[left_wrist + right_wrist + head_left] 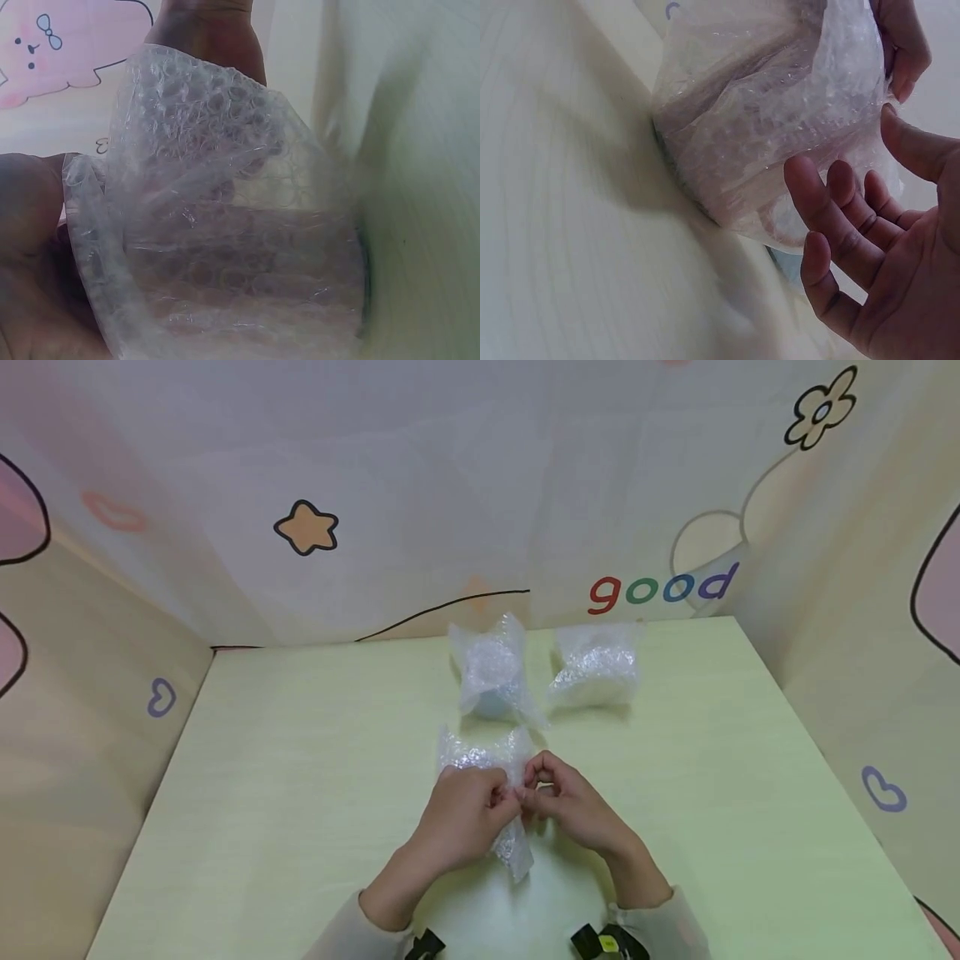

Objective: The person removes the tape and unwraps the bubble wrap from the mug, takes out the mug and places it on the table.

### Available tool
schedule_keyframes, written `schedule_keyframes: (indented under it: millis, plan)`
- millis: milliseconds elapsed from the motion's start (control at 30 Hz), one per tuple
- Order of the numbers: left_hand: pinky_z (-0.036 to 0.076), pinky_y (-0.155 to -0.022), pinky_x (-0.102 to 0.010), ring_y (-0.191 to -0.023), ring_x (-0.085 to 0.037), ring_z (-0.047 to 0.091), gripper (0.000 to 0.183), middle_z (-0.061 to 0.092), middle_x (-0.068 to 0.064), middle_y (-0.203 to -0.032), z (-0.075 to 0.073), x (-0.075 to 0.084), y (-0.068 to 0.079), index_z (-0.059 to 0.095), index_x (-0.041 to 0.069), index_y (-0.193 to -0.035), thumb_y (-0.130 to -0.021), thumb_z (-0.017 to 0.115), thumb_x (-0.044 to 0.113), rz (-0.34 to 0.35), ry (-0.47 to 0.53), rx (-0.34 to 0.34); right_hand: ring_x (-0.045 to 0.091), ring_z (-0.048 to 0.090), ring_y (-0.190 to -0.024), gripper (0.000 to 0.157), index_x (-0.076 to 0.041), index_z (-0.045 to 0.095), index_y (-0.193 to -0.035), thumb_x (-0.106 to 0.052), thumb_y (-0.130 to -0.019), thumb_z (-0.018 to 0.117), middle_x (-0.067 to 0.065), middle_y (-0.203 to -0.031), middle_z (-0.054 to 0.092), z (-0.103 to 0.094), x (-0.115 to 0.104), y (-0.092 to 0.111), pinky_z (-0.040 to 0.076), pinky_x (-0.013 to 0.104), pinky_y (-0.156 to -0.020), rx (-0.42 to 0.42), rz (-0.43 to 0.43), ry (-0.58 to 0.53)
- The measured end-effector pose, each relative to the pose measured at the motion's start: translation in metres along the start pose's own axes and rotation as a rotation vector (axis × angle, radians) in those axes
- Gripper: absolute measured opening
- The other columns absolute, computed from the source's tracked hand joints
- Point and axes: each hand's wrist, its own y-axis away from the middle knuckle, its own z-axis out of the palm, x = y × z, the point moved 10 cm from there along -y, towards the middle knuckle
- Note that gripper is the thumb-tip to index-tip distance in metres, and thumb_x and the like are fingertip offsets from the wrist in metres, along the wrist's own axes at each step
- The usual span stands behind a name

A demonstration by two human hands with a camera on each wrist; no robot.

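A bubble-wrapped package (480, 750) stands on the table in front of me, in the middle of the head view. Pinkish, round-sided contents with a dark rim at the base show blurrily through the bubble wrap (247, 277) in the left wrist view. My left hand (459, 814) lies over the top of the package, its curled fingers and thumb pinching the edge of the wrap. Against the package's right side, my right hand (576, 810) touches the wrap's edge with its thumb. Its other fingers (840, 232) are loosely bent and apart from the wrap.
Behind the package stand two more bubble-wrapped bundles, one (491, 668) straight behind and another (596, 667) to its right. The pale green table (300, 760) is bounded by a printed cloth backdrop (420, 485) at the back and both sides.
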Motion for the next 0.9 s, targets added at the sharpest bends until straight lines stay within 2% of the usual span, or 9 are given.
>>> schedule_keyframes:
  millis: [267,500,767,900]
  plan:
    - [0.033,-0.077,-0.033,-0.053,-0.002,0.032,0.037,0.032,0.016,-0.055,-0.0001,-0.0041,-0.0006,0.044,0.022,-0.063,-0.096,0.061,0.022,-0.015,0.082,-0.009,0.027,0.068,-0.074,0.019,-0.003,0.050,-0.108,-0.017,-0.103,0.063,0.007,-0.098,0.061,0.0004,-0.0015,-0.0015,0.053,0.034,-0.069,0.020,0.023,0.002]
    - [0.033,-0.077,-0.031,-0.055,-0.001,0.032,0.035,0.032,0.016,-0.055,-0.0013,-0.0035,0.0007,0.045,0.021,-0.063,-0.094,0.060,0.018,0.005,0.114,-0.014,0.028,0.069,-0.077,0.020,-0.005,0.051,-0.108,-0.019,-0.103,0.065,0.006,-0.098,0.062,0.0003,-0.0010,-0.0017,0.053,0.034,-0.069,0.032,0.041,0.016]
    - [0.032,-0.079,-0.031,-0.053,-0.002,0.031,0.039,0.032,0.016,-0.054,-0.0002,-0.0060,0.0008,0.043,0.020,-0.063,-0.098,0.061,0.021,-0.001,0.170,-0.044,0.033,0.069,-0.080,0.021,-0.005,0.051,-0.108,-0.020,-0.103,0.065,0.007,-0.098,0.061,0.0004,0.0007,-0.0023,0.054,0.035,-0.068,0.042,0.049,0.024]
    - [0.033,-0.070,-0.026,-0.052,-0.002,0.032,0.040,0.032,0.016,-0.052,-0.0008,-0.0077,0.0016,0.043,0.019,-0.062,-0.097,0.062,0.019,-0.001,0.208,-0.043,0.032,0.069,-0.080,0.022,-0.003,0.050,-0.108,-0.019,-0.103,0.064,0.008,-0.098,0.060,0.0004,0.0017,-0.0034,0.054,0.034,-0.069,0.047,0.044,0.031]
